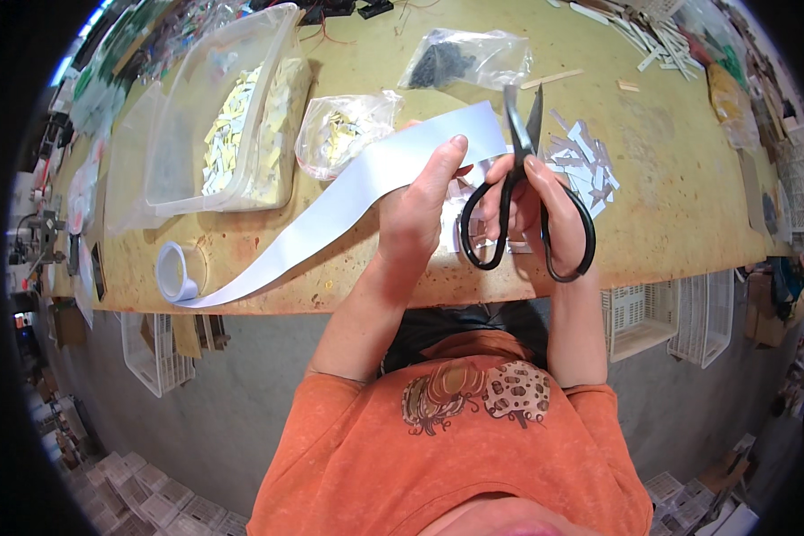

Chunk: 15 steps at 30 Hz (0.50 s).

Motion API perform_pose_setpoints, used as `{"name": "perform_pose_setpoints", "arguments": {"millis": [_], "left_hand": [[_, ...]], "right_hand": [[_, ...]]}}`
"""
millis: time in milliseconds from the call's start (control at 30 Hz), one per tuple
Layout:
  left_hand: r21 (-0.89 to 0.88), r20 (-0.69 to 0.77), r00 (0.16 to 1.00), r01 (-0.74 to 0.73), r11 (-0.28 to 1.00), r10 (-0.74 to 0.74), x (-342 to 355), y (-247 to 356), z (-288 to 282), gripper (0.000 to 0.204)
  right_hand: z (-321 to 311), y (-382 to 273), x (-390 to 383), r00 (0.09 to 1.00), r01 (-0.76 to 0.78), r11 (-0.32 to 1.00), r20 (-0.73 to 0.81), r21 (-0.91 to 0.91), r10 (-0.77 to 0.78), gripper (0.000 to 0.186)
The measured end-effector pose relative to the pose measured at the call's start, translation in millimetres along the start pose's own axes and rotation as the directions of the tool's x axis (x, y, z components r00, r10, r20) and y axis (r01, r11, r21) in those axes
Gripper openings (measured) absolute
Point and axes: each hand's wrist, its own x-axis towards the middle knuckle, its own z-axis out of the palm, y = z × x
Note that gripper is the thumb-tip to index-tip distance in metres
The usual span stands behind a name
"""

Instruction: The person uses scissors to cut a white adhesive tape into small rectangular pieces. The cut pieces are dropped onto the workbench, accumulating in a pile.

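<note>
Tan and stained, the worktable point(679, 205) spread out around the hands. At its left stood a clear plastic bin point(183, 125) with white and yellow scraps inside. Right of it sat a clear bag point(317, 134) of similar scraps, just beyond the strip's far edge. Farther off lay another clear bag point(496, 58) of dark pieces, with a thin wooden stick point(554, 79) to its right. Loose white cut pieces point(585, 165) were scattered beyond and to the right of the right hand, which, with the scissors, covered part of the litter behind. Below the near edge showed pale plastic crates, one point(156, 357) on the left and another point(643, 313) on the right.

From a white roll point(186, 291) standing on edge near the table's near left side, a long white strip point(330, 214) ran diagonally, its long axis going from near left to far right, its free end beside the blades. The left hand point(420, 205) pinched it near that end, thumb on top; the other fingers were mostly hidden. The right hand point(545, 196) held black-handled scissors point(520, 147), fingers and thumb closed about the handles. Their long axis ran near to far, tips pointing away from the person, blades parted in a narrow V. Whether a blade touched the strip could not be told.
</note>
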Motion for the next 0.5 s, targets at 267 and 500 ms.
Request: {"name": "perform_pose_setpoints", "arguments": {"millis": [267, 500], "left_hand": [[-0.028, 0.019, 0.998, -0.059, 0.998, 0.060, 4.7, 2.2, -1.8, 0.015], [-0.032, 0.185, 0.976, 0.123, 0.992, -0.115, 5.9, -2.8, -12.1, 0.014]], "right_hand": [[11.2, 12.1, -21.1, 0.998, -0.056, 0.926, -0.016, -0.373, 0.054, 0.057], [0.6, 12.3, -21.0, 0.961, -0.100, 0.994, 0.261, 0.041, 0.086, 0.054]]}}
